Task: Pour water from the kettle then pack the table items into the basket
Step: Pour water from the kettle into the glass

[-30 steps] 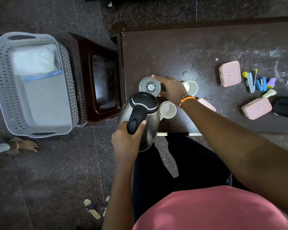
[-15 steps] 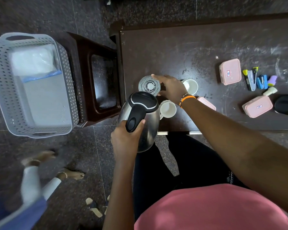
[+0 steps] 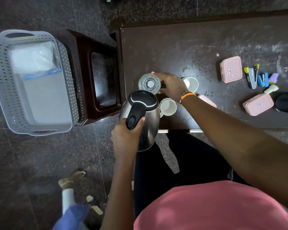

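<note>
at the left edge of the frame the grey basket (image 3: 32, 82) sits on the floor, with a clear bag at its upper end and the rest of its bottom bare; a dark wooden stool (image 3: 96, 77) stands between it and the table (image 3: 181, 52). a passer-by's foot (image 3: 71, 179) shows at lower left, near your path to the basket.

just left of centre your left hand (image 3: 125, 138) is clamped around the black handle of the steel kettle (image 3: 141, 117), which hangs tilted over the table's near-left corner, its spout side toward the glass (image 3: 149, 83). whether water is running now i cannot tell; the spout is hidden under the lid. your right hand (image 3: 170, 86) is wrapped against the right side of the glass, fingers curled on its rim and wall.

the glass stands close to the table's left edge, so a nudge from the kettle body could tip it off toward the stool. tilt too fast and water may overshoot onto your fingers. the white mug (image 3: 168, 107) touches or nearly touches the kettle's right flank and could be knocked as you lower it; a second mug (image 3: 191, 84) sits just behind your right wrist.

toward the right, the pink boxes (image 3: 231, 69), stapler (image 3: 252, 77) and small pieces lie well apart from the pouring, not yet packed.
</note>
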### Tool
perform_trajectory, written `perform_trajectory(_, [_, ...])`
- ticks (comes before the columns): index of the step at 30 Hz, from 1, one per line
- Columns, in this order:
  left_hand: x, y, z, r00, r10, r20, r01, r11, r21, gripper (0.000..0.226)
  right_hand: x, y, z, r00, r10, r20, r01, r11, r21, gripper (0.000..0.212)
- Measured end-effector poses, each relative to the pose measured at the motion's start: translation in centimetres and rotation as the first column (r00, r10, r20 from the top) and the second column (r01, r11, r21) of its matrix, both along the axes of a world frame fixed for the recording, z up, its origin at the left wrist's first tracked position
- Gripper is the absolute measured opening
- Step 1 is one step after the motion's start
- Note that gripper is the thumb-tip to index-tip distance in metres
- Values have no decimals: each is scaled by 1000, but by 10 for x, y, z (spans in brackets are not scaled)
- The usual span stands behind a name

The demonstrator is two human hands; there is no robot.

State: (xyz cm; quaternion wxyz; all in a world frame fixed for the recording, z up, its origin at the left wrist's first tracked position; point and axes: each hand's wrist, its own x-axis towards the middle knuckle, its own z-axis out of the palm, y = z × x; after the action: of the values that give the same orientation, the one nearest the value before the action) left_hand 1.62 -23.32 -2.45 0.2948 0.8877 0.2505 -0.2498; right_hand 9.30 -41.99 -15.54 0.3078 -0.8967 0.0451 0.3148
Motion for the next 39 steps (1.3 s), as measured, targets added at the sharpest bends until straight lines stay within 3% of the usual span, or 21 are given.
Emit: perform_trajectory(39, [5, -7, 3, 999, 20, -40, -20, 1000, 4, 41, 1, 3, 8, 1000, 0, -1, 0, 999, -48, 66])
